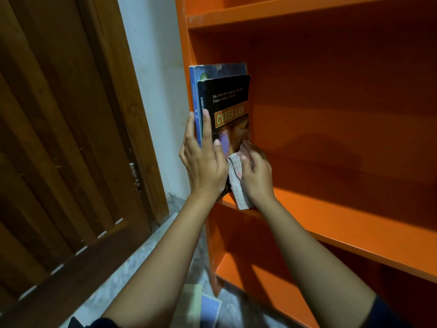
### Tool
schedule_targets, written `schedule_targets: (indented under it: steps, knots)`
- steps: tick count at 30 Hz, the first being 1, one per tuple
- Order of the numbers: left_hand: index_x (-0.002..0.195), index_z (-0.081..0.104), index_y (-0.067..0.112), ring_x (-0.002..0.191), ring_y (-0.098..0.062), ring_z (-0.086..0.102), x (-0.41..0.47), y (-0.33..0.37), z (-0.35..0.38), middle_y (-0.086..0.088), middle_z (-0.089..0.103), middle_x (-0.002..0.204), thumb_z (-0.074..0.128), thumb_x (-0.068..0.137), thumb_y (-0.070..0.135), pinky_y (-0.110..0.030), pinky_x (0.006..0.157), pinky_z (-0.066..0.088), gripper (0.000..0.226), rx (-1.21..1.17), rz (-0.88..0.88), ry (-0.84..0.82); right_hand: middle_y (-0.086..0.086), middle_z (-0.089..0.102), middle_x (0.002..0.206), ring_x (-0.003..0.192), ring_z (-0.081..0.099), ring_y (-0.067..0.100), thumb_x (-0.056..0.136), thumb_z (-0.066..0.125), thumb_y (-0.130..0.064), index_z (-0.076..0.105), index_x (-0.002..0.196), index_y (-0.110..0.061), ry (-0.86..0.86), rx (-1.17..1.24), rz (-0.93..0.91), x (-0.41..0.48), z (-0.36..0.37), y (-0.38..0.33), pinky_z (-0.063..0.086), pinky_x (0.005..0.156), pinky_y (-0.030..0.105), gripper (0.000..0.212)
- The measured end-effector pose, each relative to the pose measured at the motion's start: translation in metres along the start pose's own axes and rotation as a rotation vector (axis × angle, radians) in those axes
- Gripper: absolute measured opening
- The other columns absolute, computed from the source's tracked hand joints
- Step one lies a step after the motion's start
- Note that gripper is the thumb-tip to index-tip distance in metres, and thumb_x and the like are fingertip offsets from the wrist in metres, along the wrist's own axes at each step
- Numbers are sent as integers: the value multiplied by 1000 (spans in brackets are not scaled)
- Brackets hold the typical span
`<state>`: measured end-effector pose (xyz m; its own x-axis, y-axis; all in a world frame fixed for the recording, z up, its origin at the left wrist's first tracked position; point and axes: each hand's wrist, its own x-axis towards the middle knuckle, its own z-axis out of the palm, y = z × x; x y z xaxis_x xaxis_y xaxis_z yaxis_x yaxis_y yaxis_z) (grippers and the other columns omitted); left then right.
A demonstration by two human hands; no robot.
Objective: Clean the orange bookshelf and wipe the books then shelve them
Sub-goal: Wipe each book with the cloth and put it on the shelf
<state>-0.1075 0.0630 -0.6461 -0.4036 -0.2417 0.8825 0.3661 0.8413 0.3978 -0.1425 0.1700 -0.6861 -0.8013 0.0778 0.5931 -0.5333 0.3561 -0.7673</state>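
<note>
The orange bookshelf (343,102) fills the right half of the frame, with its shelf boards running from the centre down toward the lower right. A dark wooden door (59,138) takes up the left side. A strip of white wall (153,79) stands between door and bookshelf, and a pale speckled floor (142,261) shows along the bottom. Two books stand upright at the left end of the middle shelf, against the bookshelf's left side panel. The blue book (195,91) is the taller one and sits nearest the panel. The black book (229,110), with "CYBER LAW" on its cover, is pressed against the blue book's right side. The left hand (203,166), centre frame, holds the black book, with straight fingers lying up the spines and the thumb laid over the lower front cover. Just right of it, the right hand (256,176) has its fingers curled round a pale checked cloth (236,181) and presses it to the lower part of the black book's cover. The cloth's loose end hangs to the shelf's front edge. This hand's fingertips are blurred. At the bottom centre, two more books, one pale (192,301) and one blue (210,308), lie on the floor by the foot of the bookshelf.
</note>
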Motion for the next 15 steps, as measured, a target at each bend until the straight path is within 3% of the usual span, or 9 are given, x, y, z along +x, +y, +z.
schedule_targets:
  steps: [3, 5, 9, 15]
  knots:
    - [148, 21, 20, 137, -16, 20, -2, 4, -15, -12, 22, 153, 43, 95, 17, -35, 103, 19, 58, -3, -43, -74, 8, 52, 132, 118, 50, 13, 99, 45, -18, 51, 135, -15, -3, -25, 12, -11, -7, -9, 31, 84, 1, 36]
    - [149, 19, 22, 139, -18, 21, -6, 7, -29, -10, 21, 154, 42, 95, 20, -37, 106, 18, 58, 3, -76, -125, 8, 52, 132, 118, 50, 15, 99, 45, -17, 52, 134, -14, -9, -30, -5, -21, -12, -16, 31, 85, 5, 35]
    - [150, 15, 26, 141, -20, 22, -30, 1, -58, -6, 22, 153, 36, 97, 27, -41, 111, 18, 56, 41, -118, -251, 5, 51, 135, 117, 44, 2, 98, 46, -13, 54, 132, -13, -51, -15, -41, -50, -17, -32, 28, 91, -3, 35]
    - [148, 21, 24, 139, -18, 24, -105, -47, -93, -2, 30, 150, 36, 99, 26, -44, 111, 25, 51, 172, -279, -606, 4, 55, 131, 120, 49, 11, 96, 47, -11, 57, 128, -12, -90, -18, -111, -115, -5, -34, 38, 100, 20, 34]
